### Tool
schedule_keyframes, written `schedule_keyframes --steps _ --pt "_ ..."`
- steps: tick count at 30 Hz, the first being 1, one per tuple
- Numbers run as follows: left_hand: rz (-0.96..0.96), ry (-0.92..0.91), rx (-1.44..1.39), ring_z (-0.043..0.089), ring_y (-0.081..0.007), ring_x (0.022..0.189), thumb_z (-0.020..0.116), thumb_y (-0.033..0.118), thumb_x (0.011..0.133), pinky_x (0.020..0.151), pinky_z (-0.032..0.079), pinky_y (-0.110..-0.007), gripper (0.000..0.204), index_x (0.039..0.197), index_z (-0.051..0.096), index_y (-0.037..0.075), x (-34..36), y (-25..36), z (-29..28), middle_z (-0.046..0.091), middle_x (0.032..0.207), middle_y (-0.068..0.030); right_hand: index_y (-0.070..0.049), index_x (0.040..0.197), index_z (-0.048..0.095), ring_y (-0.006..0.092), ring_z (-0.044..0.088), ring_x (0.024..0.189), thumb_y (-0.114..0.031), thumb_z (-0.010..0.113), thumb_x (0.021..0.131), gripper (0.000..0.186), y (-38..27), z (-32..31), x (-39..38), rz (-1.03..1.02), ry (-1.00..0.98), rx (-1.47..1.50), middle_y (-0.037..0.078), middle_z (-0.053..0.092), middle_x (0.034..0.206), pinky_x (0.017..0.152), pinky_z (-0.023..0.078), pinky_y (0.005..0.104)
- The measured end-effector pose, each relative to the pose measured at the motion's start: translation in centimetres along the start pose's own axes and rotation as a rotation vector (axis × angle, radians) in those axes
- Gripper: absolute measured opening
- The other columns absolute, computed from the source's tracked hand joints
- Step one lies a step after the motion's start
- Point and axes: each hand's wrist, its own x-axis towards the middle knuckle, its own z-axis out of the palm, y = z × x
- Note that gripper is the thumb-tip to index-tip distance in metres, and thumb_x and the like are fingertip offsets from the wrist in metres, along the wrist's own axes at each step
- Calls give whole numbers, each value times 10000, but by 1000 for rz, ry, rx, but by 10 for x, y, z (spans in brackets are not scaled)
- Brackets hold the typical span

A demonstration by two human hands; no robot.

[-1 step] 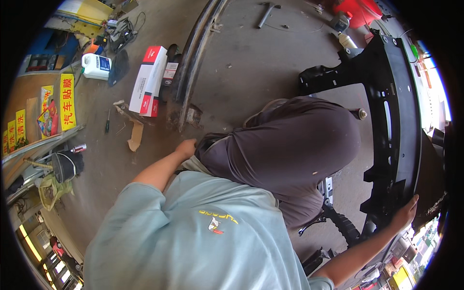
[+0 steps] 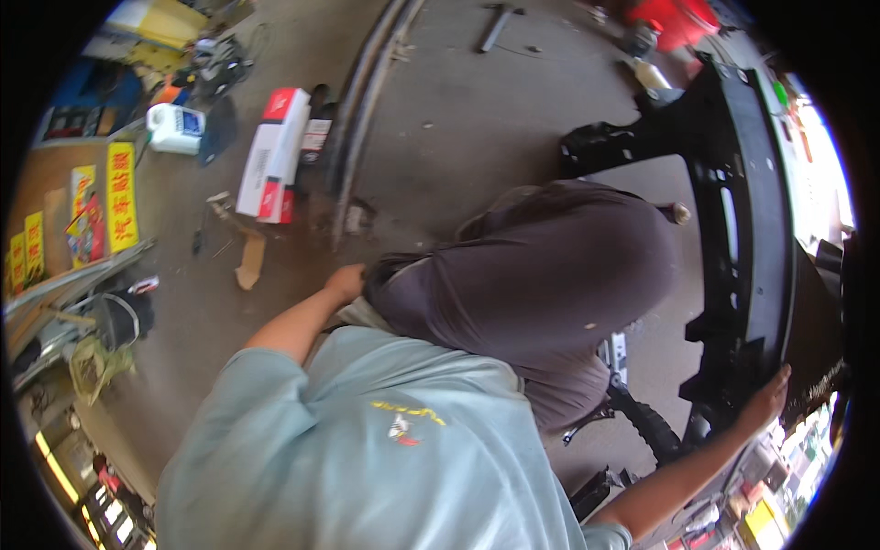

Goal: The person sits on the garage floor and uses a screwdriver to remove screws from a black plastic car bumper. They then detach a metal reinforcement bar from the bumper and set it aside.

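Holding the lower end of the black bumper frame (image 2: pixel 747 247), the right hand (image 2: pixel 765 399) has its grip closed on the edge, exactly as in the earlier picture. The left hand (image 2: pixel 344 280) stays curled at the trouser waistband (image 2: pixel 394 270), above the concrete floor (image 2: pixel 458 119); nothing has shifted.

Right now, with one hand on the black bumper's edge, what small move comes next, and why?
Probably bring the left hand across to the black bumper. Only the right hand has a grip on it, at its near end, while the left rests by the dark trousers; so long a part likely needs two hands.
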Motion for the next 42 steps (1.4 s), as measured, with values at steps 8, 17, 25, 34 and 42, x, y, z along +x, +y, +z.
schedule_keyframes --steps 8,17,25,34,42 --pt "101 9 -143 753 -440 1165 709 388 1021 993 580 -497 403 1237 768 53 29 28 -46 793 1234 -253 -68 1407 780 473 724 1257 -647 471 1156 702 -64 -2 -17 117 69 -27 254 781 1340 1069 553 540" --pt "505 378 -301 697 -118 894 667 200 1142 825 573 -311 217 1254 733 26 87 352 -254 763 1002 -70 -147 1213 843 479 764 1114 -602 468 1154 592 -98 -19 -39 37 140 -215 228 820 1177 979 581 578" --pt "1580 384 47 757 -229 1071 724 271 1090 995 577 -383 302 1293 747 50 -87 728 -279 805 1147 -106 -137 1140 855 423 805 1060 -588 501 1139 574 -122 -30 -49 194 254 37 201 842 1050 937 625 534" --pt "1853 188 651 710 -468 1288 641 467 1128 1123 528 -515 539 1395 738 10 -41 886 -98 742 1394 -283 -56 967 741 403 744 918 -258 723 960 203 -108 -31 -62 -9 1067 168 175 750 926 905 587 496" --pt "1758 144 536 710 -476 1292 541 510 1185 1128 516 -466 639 1443 716 -48 -20 896 -103 762 1360 -303 -12 1101 778 440 763 942 -250 676 1022 270 -87 34 -446 1050 698 393 221 790 1043 879 613 519"
